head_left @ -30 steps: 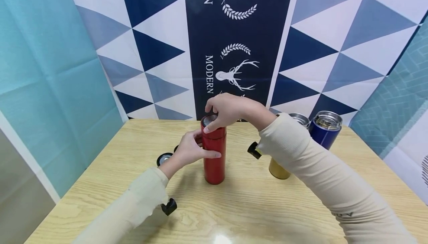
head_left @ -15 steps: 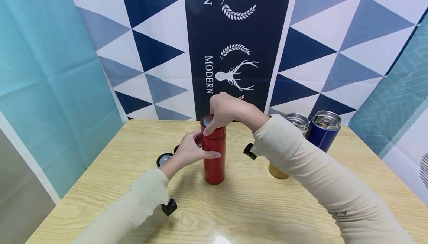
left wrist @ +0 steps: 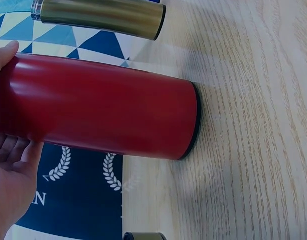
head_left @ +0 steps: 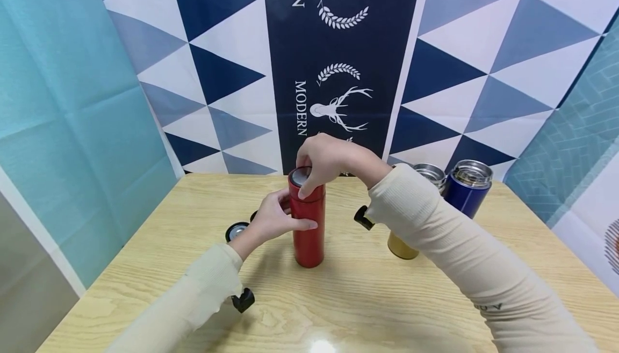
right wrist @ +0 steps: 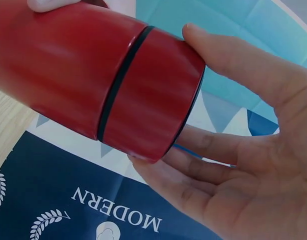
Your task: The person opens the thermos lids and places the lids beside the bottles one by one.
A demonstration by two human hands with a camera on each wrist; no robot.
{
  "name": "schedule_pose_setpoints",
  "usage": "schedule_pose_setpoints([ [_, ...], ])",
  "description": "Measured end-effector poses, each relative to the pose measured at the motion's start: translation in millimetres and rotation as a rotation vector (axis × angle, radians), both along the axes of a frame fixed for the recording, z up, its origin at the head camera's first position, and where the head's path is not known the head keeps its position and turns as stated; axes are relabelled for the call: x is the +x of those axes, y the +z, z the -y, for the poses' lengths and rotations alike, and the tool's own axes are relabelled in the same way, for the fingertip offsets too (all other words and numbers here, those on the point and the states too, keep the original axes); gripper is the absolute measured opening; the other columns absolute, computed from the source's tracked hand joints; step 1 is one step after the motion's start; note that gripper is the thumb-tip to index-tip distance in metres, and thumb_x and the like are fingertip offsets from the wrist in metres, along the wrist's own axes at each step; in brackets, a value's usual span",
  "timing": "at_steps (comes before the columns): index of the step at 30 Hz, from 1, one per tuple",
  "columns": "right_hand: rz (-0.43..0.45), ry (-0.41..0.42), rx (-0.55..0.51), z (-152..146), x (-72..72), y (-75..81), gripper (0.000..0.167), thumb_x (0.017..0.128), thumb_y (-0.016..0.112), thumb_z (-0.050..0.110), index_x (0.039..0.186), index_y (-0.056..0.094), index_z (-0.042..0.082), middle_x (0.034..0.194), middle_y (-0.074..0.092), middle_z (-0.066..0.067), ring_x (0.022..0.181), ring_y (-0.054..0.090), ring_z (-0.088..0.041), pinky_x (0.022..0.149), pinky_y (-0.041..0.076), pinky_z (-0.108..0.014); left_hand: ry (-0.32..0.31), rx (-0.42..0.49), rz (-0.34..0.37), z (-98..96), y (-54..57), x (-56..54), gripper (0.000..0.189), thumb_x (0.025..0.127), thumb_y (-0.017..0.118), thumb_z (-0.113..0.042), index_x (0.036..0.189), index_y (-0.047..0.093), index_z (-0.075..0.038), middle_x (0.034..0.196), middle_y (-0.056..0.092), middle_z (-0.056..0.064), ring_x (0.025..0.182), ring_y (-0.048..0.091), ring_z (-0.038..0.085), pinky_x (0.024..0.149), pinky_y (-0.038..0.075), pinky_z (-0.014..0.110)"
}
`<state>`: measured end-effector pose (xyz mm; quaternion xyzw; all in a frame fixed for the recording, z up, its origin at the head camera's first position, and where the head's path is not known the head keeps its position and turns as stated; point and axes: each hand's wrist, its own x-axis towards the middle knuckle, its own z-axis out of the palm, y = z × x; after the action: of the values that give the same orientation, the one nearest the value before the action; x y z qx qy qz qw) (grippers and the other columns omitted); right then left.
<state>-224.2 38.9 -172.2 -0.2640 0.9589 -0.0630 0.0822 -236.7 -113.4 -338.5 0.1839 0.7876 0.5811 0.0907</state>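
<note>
A red thermos stands upright on the table with its red lid seated on the body. A dark band marks the joint between them in the right wrist view. My left hand grips the body from the left, thumb across the near side and fingers behind. From above, my right hand holds the lid at its rim. Its thumb lies on one side and the curled fingers on the other. Part of the lid's round top shows beside that hand in the head view.
To the right, a gold thermos and a blue thermos stand with steel mouths uncovered; my right sleeve partly hides them. A loose lid lies left of my left hand, with another dark item mostly hidden behind it. Patterned cloth backs the table.
The right hand has shifted its hold on the lid, dipping slightly left and back with thumb and fingers repositioned. The left hand and thermos have stayed nearly still.
</note>
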Motion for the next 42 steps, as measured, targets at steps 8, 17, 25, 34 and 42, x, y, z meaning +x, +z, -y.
schedule_pose_setpoints([
  [8, 0.039, 0.042, -0.012, -7, -1.3, 2.2, 0.040, 0.074, 0.081, 0.026, 0.109, 0.069, 0.010, 0.103, 0.071, -0.005, 0.094, 0.063, -0.018, 0.083, 0.057, -0.031, -0.007, -0.013, -0.008, -3.4, 2.1, 1.1, 0.064, 0.074, 0.083, -0.020, 0.131, 0.054, -0.019, 0.126, 0.064, 0.003, 0.113, 0.064, 0.020, 0.096, 0.055, 0.035],
  [17, 0.096, 0.089, -0.036, -15, -4.9, 1.2, 0.043, 0.073, 0.083, 0.019, 0.113, 0.068, 0.013, 0.108, 0.071, -0.004, 0.097, 0.064, -0.018, 0.086, 0.057, -0.032, -0.015, -0.032, -0.024, -6.6, 0.9, 2.1, 0.064, 0.074, 0.083, -0.020, 0.130, 0.054, -0.019, 0.126, 0.063, 0.003, 0.111, 0.064, 0.019, 0.095, 0.055, 0.035],
  [25, 0.119, 0.193, -0.012, -17, -8.8, 1.4, 0.046, 0.070, 0.082, 0.012, 0.114, 0.068, 0.013, 0.110, 0.071, -0.002, 0.100, 0.064, -0.016, 0.091, 0.055, -0.033, -0.005, -0.035, -0.021, -8.0, -0.7, 5.8, 0.063, 0.073, 0.083, -0.021, 0.129, 0.054, -0.018, 0.125, 0.064, 0.004, 0.110, 0.064, 0.019, 0.095, 0.055, 0.035],
  [34, 0.142, 0.228, -0.013, -25, -10.9, 1.4, 0.052, 0.070, 0.080, 0.005, 0.118, 0.065, 0.014, 0.115, 0.069, -0.002, 0.104, 0.063, -0.017, 0.093, 0.054, -0.034, -0.020, -0.046, -0.030, -12.1, 0.8, 5.7, 0.062, 0.074, 0.083, -0.022, 0.129, 0.055, -0.018, 0.124, 0.064, 0.004, 0.108, 0.064, 0.019, 0.093, 0.055, 0.034],
  [42, 0.133, 0.269, -0.015, -22, -10.0, 3.8, 0.058, 0.068, 0.078, -0.001, 0.121, 0.062, 0.015, 0.118, 0.067, -0.001, 0.107, 0.060, -0.018, 0.094, 0.053, -0.036, 0.028, -0.055, -0.034, -11.1, 1.6, 4.7, 0.063, 0.073, 0.083, -0.022, 0.129, 0.054, -0.019, 0.125, 0.063, 0.004, 0.110, 0.064, 0.020, 0.094, 0.056, 0.035],
])
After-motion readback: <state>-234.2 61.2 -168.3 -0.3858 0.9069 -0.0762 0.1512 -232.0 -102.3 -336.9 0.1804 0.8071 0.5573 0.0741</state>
